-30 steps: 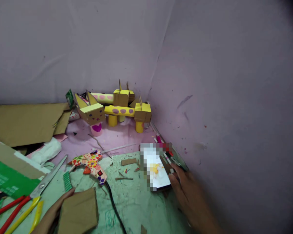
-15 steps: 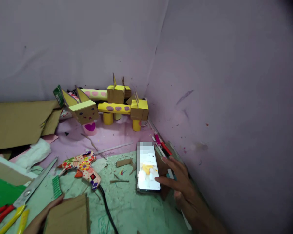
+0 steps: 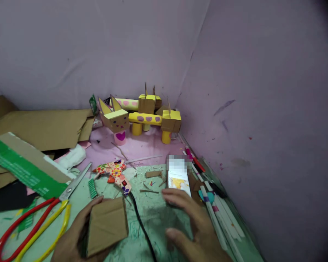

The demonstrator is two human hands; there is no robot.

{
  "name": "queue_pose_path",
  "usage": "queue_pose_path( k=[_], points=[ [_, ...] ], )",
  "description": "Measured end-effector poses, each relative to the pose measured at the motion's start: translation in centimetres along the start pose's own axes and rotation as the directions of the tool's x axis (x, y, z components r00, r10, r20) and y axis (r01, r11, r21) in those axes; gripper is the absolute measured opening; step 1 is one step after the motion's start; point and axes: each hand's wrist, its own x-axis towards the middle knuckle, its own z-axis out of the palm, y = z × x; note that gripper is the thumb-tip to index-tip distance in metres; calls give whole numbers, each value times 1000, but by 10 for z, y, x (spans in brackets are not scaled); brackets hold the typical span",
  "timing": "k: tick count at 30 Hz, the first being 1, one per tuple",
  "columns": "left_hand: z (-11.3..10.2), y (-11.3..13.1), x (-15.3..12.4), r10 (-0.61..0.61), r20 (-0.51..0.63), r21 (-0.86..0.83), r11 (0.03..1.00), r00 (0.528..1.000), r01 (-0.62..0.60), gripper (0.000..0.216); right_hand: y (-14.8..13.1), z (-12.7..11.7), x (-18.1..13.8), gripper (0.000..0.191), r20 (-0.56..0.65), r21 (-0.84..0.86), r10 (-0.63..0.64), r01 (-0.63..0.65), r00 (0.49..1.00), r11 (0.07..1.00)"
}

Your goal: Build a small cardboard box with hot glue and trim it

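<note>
A small square cardboard box (image 3: 108, 225) is gripped by my left hand (image 3: 73, 233), whose fingers wrap its left side and underside. My right hand (image 3: 194, 225) hovers over the green tabletop with fingers apart and nothing in them, partly covering the lower end of a lit smartphone (image 3: 178, 178). Between and beyond the hands lies a flower-patterned glue gun (image 3: 116, 173), its black cord (image 3: 139, 214) running toward me. Left of the box rest large scissors (image 3: 64, 196) with red and yellow handles, near a green ridged strip (image 3: 92, 188).
Cardboard animal figures (image 3: 147, 118) stand at the back against the wall. Flat cardboard (image 3: 41, 127) and a green-and-white cardboard piece (image 3: 30, 165) lie left. White glue sticks or markers (image 3: 221, 214) line the right wall. Scraps (image 3: 153, 174) are scattered mid-table.
My right hand has left the phone screen and moved left and toward me, fingers spread. The cardboard box in my left hand has come up further into view. The camera view has shifted left.
</note>
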Motion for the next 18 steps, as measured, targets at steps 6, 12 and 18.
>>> queue_pose_path(
  k=[6,12,18],
  points=[
    [-8,14,1,141,91,-36,990,986,-138,72,-18,62,22,92,250,218,-27,-29,968,976],
    [-9,11,7,101,179,-70,993,979,-90,71,-8,49,27,77,159,79,-99,87,982,993],
    [-4,16,8,-49,116,-96,994,992,61,69,30,-45,6,40,-46,-420,-165,130,985,898]
  ],
)
